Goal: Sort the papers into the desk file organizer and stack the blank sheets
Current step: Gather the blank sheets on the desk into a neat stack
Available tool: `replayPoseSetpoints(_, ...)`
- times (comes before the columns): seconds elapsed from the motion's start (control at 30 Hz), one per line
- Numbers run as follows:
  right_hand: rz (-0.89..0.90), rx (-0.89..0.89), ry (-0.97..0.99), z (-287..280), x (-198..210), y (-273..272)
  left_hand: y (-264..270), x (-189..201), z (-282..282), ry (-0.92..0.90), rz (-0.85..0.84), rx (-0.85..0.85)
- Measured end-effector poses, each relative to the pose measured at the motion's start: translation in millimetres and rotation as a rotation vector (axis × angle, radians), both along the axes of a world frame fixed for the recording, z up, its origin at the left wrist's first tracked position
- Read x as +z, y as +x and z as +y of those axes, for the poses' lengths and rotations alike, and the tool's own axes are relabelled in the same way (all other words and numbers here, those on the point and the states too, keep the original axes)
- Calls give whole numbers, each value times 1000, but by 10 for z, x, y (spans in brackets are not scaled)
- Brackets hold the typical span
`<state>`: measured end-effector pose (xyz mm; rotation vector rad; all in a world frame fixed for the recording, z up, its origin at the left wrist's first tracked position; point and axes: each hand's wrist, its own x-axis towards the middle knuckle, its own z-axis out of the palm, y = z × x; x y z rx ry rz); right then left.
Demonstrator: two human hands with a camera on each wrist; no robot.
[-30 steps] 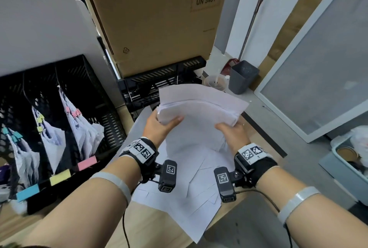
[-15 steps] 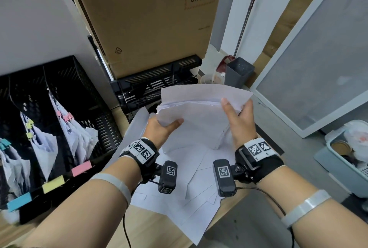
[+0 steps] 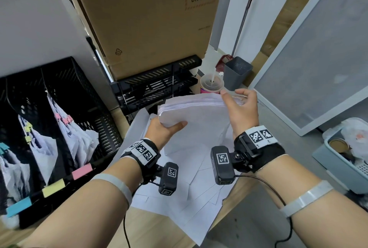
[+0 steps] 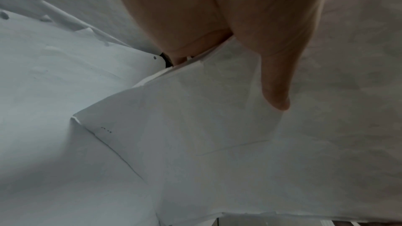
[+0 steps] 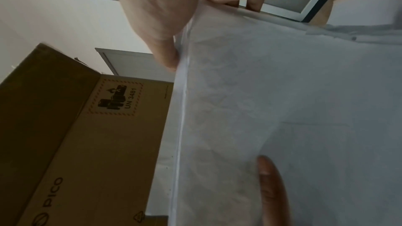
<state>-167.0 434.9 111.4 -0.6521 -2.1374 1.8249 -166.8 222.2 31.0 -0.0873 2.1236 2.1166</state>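
Step in hand: gathering blank sheets into one bundle; this reads as the stacking half of the task, not the filing.
Held bundle: a sheaf of blank sheets (image 3: pixel 195 112) lifted above the desk, in the middle of the scene, edges uneven.
Left hand: the left hand (image 3: pixel 163 134) grips the bundle's near-left corner, thumb on top, fingers underneath.
Right hand: the right hand (image 3: pixel 242 110) pinches the bundle's far-right edge, thumb against the sheet edges, fingers curled behind.
Loose papers: more blank sheets (image 3: pixel 191 192) lie fanned on the wooden desk (image 3: pixel 151 229) below both wrists, overhanging its near-right edge.
Organizer: the black mesh file organizer (image 3: pixel 59 128) stands at the left, its slots holding clipped papers, with pink, yellow and blue labels along the near edge.
Next move: likely squaring the bundle's edges, then collecting the remaining fanned sheets; the thin paper could slip or crease.
Change: a second earlier the right hand held the near-right side of the bundle; it has since travelled up to the far edge.
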Motion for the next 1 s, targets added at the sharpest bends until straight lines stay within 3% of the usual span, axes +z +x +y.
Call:
replayPoseSetpoints(0.2, 40, 9, 55, 16, -55, -35, -10, -60, -4, 15, -4, -19)
replayPoseSetpoints(0.4, 9, 150, -88, 102, -199, 36, -4, -212, 34, 2, -56, 33)
replayPoseSetpoints(0.53, -152, 337, -84, 228, -479, 158, -36, -213, 9, 138, -115, 45)
replayPoseSetpoints(0.67, -370, 329, 10, 215, -780, 275, -6, -292, 13, 155, -215, -11)
replayPoseSetpoints(0.8, -378, 271, 57, 219, -851, 262, 13, -512, -73, -128, -210, -14)
replayPoseSetpoints(0.9, -420, 206, 70, 344, -858, 199, -21, -646, -273, -519, -210, 37)
replayPoseSetpoints(1.0, -588, 226, 106, 399, -1011, 213, 9, -781, -474, -907, -314, -60)
